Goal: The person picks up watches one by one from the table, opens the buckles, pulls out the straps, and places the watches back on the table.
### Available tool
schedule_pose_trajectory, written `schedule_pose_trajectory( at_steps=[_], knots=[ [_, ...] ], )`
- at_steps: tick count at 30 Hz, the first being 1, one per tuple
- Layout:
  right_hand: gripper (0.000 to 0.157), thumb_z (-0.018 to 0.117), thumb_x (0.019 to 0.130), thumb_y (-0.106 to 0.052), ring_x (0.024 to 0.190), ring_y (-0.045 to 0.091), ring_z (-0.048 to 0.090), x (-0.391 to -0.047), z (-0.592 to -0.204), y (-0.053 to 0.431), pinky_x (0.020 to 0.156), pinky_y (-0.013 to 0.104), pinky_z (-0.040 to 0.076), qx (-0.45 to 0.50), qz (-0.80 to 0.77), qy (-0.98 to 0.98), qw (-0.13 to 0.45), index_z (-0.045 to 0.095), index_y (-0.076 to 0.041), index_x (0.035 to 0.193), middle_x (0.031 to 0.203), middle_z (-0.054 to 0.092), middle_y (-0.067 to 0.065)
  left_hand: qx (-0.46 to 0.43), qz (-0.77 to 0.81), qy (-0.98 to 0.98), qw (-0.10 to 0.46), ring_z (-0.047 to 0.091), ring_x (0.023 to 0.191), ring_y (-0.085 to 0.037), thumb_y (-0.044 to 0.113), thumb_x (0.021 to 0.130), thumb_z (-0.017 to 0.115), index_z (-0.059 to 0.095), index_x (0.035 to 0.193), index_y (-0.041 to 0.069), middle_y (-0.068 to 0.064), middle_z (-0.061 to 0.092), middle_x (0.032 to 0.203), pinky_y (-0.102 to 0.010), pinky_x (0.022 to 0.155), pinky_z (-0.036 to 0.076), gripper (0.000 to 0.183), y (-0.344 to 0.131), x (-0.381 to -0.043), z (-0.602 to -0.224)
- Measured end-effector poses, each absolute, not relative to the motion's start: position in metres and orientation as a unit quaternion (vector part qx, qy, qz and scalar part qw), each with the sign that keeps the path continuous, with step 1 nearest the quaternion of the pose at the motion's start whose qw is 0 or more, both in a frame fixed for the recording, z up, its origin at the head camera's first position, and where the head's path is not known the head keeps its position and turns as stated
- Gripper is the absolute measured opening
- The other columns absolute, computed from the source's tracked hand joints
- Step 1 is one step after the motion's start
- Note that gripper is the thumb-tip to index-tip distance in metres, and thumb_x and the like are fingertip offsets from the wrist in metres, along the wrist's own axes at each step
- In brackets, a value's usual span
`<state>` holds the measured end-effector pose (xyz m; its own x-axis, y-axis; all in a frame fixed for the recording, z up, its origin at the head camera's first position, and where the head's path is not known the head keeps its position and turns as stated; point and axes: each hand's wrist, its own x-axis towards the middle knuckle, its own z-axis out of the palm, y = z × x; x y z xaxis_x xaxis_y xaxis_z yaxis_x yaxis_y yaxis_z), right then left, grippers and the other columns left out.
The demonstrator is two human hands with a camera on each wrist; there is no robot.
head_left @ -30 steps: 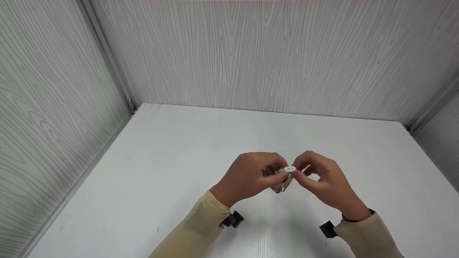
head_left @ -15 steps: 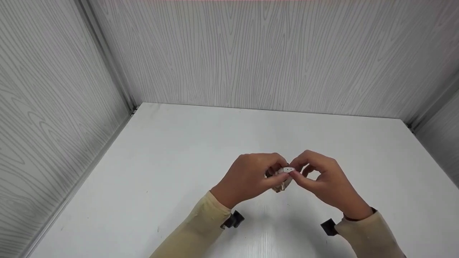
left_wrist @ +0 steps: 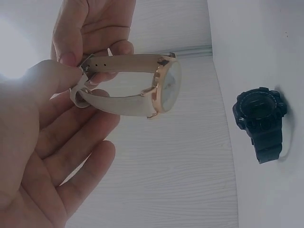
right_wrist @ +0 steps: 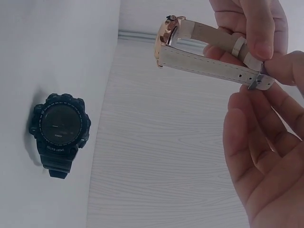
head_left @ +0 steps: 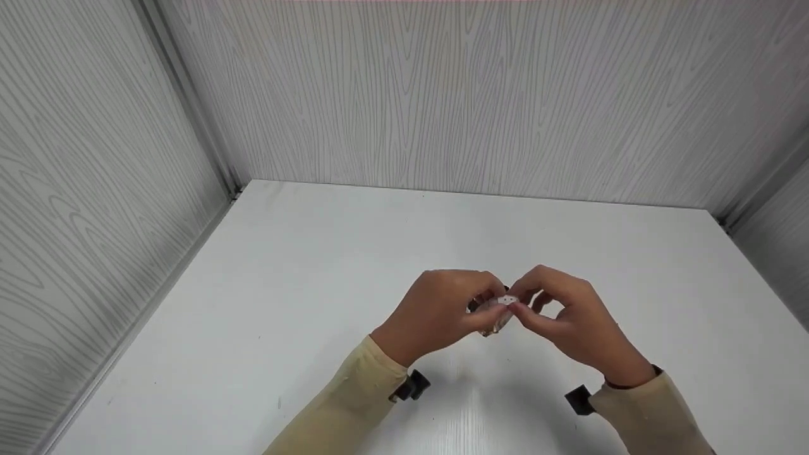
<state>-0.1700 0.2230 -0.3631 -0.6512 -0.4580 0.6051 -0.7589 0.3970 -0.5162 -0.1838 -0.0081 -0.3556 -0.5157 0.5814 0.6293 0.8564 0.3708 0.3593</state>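
Observation:
My left hand (head_left: 442,309) and right hand (head_left: 569,316) meet above the table. Between them they pinch a wristwatch (left_wrist: 123,105) with a whitish strap and a rose-gold case. Its strap forms a loop, with the strap tip at the buckle (right_wrist: 254,84). In the right wrist view, thumbs and fingers of both hands grip that buckle end, partly covering it. The watch case (left_wrist: 167,88) hangs free at the other end. From the head, only the strap's punched end and a bit of the case show.
A black sport watch (right_wrist: 61,124) lies on the white tabletop (head_left: 328,253), seen in both wrist views. Pale wood-grain panels (head_left: 404,95) stand behind and at both sides. Each wrist carries a small black camera (head_left: 411,387).
My right fingertips have shifted slightly left, and the strap's punched end has slid a little left with them. The left hand has barely moved.

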Motion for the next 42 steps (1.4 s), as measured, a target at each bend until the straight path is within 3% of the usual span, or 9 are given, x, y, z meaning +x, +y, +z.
schedule_pose_trajectory(
  at_steps=[17,25,42],
  knots=[
    [0.025,0.075,0.091,0.004,0.081,0.01,0.066,-0.1665,-0.3596,0.2247,0.067,0.023,0.055,0.337,0.433,-0.818,0.174,0.072,-0.018,0.102,0.095,0.072,-0.006,-0.431,-0.374,-0.804,0.167,0.068,0.078,0.004,0.021,0.097,0.073,0.075,0.101,0.014,0.007,0.076,0.087,-0.018,0.071,0.054,0.008,-0.0085,-0.1854,-0.3551],
    [0.028,0.078,0.088,0.002,0.083,0.008,0.066,-0.1664,-0.3594,0.226,0.068,0.024,0.056,0.336,0.398,-0.832,0.19,0.071,-0.02,0.105,0.098,0.071,-0.01,-0.44,-0.333,-0.809,0.204,0.066,0.075,0.001,0.017,0.097,0.071,0.076,0.1,0.013,0.008,0.075,0.087,-0.011,0.069,0.048,0.007,-0.0036,-0.1858,-0.3582],
    [0.033,0.08,0.085,0.007,0.083,0.008,0.064,-0.1682,-0.3601,0.2219,0.068,0.023,0.056,0.372,0.385,-0.825,0.184,0.07,-0.02,0.102,0.098,0.068,-0.008,-0.447,-0.305,-0.802,0.251,0.066,0.078,-0.01,0.015,0.093,0.077,0.075,0.097,0.014,0.007,0.074,0.089,-0.017,0.07,0.049,0.005,-0.0067,-0.1865,-0.3591]
  ],
)
